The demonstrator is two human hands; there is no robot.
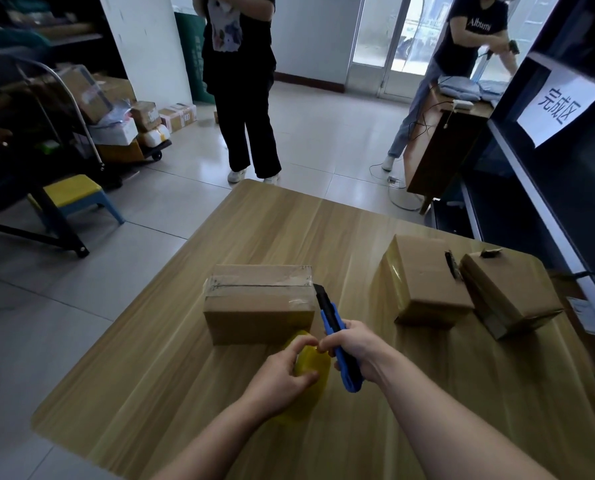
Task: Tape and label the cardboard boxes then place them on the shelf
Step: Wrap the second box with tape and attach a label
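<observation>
The yellow tape roll [310, 358] is gripped in the left hand [282, 375], fingers curled round it, at the near side of the taped box [258, 303]; the blue knife [334, 327] is clamped in the right hand [355, 348]; the box lies just beyond both hands on the table [185, 393], long axis left to right; the knife runs near to far, its black tip pointed at the box's right end, nearer the right hand; a tape cut there is judged next.

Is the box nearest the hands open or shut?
Shut. The box has its top flaps flat and meeting, with clear tape running along the seam.
</observation>
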